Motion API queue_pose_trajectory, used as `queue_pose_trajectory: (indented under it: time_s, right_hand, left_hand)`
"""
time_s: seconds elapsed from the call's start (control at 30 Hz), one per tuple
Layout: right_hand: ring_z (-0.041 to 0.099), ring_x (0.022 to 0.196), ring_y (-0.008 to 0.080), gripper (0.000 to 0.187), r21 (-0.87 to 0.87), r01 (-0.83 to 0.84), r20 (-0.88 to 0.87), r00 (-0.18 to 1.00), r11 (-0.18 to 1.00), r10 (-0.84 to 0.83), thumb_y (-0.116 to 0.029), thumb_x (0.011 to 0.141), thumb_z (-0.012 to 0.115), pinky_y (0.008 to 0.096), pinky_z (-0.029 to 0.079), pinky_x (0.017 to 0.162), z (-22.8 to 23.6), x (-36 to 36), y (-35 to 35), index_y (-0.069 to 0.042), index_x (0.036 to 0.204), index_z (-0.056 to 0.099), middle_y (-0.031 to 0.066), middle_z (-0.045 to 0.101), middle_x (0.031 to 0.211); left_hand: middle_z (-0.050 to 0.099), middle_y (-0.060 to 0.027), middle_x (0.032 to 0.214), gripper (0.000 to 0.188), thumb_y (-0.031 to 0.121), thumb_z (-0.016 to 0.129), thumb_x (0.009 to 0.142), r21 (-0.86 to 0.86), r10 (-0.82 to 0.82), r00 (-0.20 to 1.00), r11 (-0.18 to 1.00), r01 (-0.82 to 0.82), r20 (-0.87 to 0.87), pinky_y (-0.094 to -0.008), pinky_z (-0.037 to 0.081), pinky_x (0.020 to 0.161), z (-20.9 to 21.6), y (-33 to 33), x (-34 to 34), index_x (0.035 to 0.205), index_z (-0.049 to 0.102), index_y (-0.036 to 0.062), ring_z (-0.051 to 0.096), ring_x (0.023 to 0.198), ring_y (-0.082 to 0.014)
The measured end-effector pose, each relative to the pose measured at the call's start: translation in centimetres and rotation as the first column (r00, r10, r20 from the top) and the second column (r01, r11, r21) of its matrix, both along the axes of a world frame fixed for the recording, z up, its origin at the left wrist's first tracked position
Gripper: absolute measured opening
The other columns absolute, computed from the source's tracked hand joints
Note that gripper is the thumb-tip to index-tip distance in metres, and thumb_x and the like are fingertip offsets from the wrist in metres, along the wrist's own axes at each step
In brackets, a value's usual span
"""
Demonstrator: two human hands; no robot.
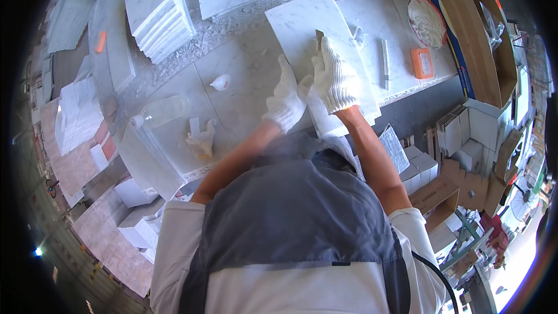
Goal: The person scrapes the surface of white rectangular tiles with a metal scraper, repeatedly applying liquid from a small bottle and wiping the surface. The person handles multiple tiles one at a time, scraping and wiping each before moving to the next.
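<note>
Right grip [338, 81] is pinching a strip [319, 34]; left grip [286, 102] is showing no clear closure. Slab [303, 16] is lying on the counter [235, 61]; we are judging it heavy, brittle, best held by opposite edges.

Tile [305, 20] on worktable [232, 70]; bottle [165, 111] left of it, cardboard box [469, 43] far right.

Pale bench [232, 84], marble slabs [302, 20], clear bottle [165, 110], white glove [201, 141], orange square box [422, 63]
</note>
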State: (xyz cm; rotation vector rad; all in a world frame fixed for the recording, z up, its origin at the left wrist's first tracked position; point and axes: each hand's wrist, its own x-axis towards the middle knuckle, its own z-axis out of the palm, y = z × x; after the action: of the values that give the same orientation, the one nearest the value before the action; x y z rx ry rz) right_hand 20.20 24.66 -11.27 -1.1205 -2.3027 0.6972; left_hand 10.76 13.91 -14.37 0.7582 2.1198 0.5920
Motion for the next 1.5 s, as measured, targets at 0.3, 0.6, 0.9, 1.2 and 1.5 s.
queue_pose_trajectory:
  time_s: [0.3,0.6,0.9,1.2,1.5]
  right_hand:
    - [0.069,0.106,0.0387,0.047,-0.258,0.138,0.117,0.987,0.956,-0.11,-0.019,0.094,0.062,0.0429,0.054,0.093,1.6,1.8,-0.7,-0.006,0.139,0.061,0.0224,0.069,0.122]
    - [0.07,0.107,0.0349,0.044,-0.162,-0.364,-0.156,0.927,0.917,0.34,-0.019,0.095,0.066,0.0391,0.053,0.095,0.5,1.6,1.0,-0.011,0.139,0.063,0.0188,0.071,0.121]
    - [0.058,0.075,0.0064,0.049,-0.675,0.249,-0.023,0.934,0.695,-0.357,0.0,0.094,0.061,0.0245,0.051,0.071,2.0,13.8,-2.2,0.0,0.143,0.058,-0.0003,0.066,0.087]
    - [0.055,0.069,0.0032,0.058,-0.781,0.189,-0.169,0.853,0.596,-0.493,-0.015,0.102,0.063,0.0196,0.049,0.059,1.6,15.7,-3.4,-0.001,0.154,0.043,-0.0024,0.06,0.089]
    - [0.062,0.08,0.0062,0.051,-0.815,0.24,-0.182,0.758,0.527,-0.627,-0.017,0.103,0.063,0.0213,0.054,0.068,0.8,16.2,-3.2,-0.003,0.15,0.05,0.0009,0.064,0.098]
  left_hand:
    - [0.064,-0.0295,0.129,0.094,0.045,0.061,0.1,0.024,-0.151,0.977,0.987,0.156,-0.148,-0.0493,0.048,0.098,1.2,-0.8,-0.8,0.162,0.007,-0.0006,0.066,0.112,-0.0449]
    - [0.064,-0.0309,0.128,0.092,0.035,0.067,0.099,0.347,-0.028,0.998,0.938,0.007,0.055,-0.0499,0.05,0.095,-2.8,-1.0,-0.8,0.162,0.01,0.0004,0.066,0.112,-0.0451]
    - [0.059,-0.022,0.13,0.067,0.024,0.081,0.082,0.597,0.14,0.803,0.743,0.301,-0.579,-0.0472,0.051,0.096,1.7,-1.0,-0.3,0.138,0.053,-0.0002,0.061,0.112,-0.0412]
    - [0.059,-0.0084,0.117,0.033,0.04,0.064,0.093,0.076,-0.221,0.31,0.691,0.719,-0.925,-0.0488,0.041,0.108,3.5,3.9,-2.0,0.119,0.062,0.0191,0.053,0.123,-0.0284]
    - [0.056,-0.0145,0.142,0.051,0.035,0.073,0.086,0.35,-0.129,0.535,0.624,0.698,-0.835,-0.0548,0.038,0.117,1.7,2.7,-1.2,0.132,0.065,0.0133,0.05,0.135,-0.0397]
